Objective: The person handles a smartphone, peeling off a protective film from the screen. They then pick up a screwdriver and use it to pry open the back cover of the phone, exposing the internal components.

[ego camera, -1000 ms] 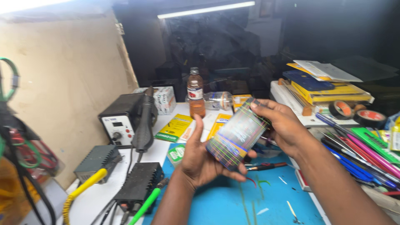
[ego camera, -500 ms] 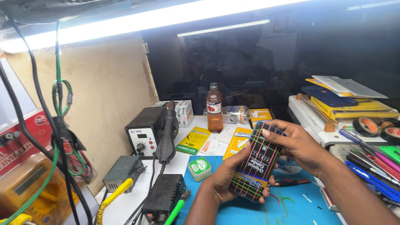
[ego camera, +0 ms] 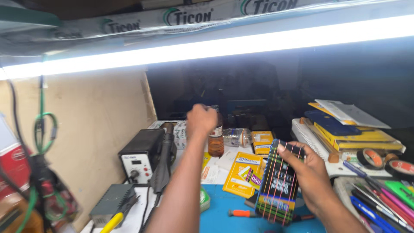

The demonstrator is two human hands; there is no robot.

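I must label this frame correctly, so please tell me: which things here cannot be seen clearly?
Head view only:
- Bottle: its cap and neck are hidden behind the left hand, so a grip cannot be confirmed.
- Phone: its lower end is cut off by the frame edge; the right hand covers one side.
- Tools at the right: cropped and overlapping.

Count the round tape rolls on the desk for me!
2: a black tape roll by the stacked books at right, and a red one beside it at the edge. More may be hidden.

A black soldering station (ego camera: 140, 159) stands left on the table (ego camera: 224, 215); yellow packets (ego camera: 243, 174) lie mid-table, books (ego camera: 349, 129) stacked right, tape rolls (ego camera: 384, 160) beside them.
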